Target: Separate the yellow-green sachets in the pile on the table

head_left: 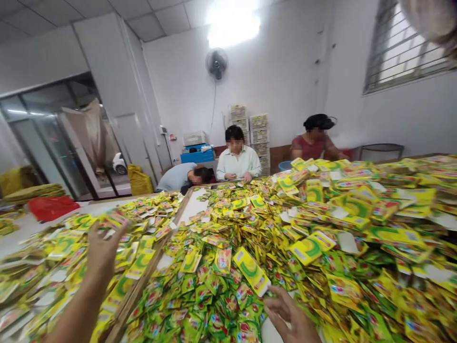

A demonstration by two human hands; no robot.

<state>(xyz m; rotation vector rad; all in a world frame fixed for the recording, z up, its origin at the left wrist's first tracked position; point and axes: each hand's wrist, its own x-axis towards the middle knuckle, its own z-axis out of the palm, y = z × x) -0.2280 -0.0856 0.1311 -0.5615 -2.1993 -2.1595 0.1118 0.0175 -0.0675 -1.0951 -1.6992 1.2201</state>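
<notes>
My left hand (102, 245) is raised over the carton pile at the left, its fingers curled around a small yellow-and-red carton (117, 219) blurred by motion. Low in the middle, my right hand (287, 312) has thumb and fingers apart. Its fingertips are at the white end of a flat yellow carton (251, 270) with a green curved band, which slants across the heap. Whether they touch it is hard to tell. Many small green sachets (217, 312) with red and blue print lie in front of and beside that hand.
A wooden rail (141, 286) divides the table between the left pile and the large mixed heap. Several people sit beyond: one in a pale shirt (238, 162), one in red (314, 143), one bent over (182, 176). Stacked crates (259, 138) and a red bag (53, 208) also show.
</notes>
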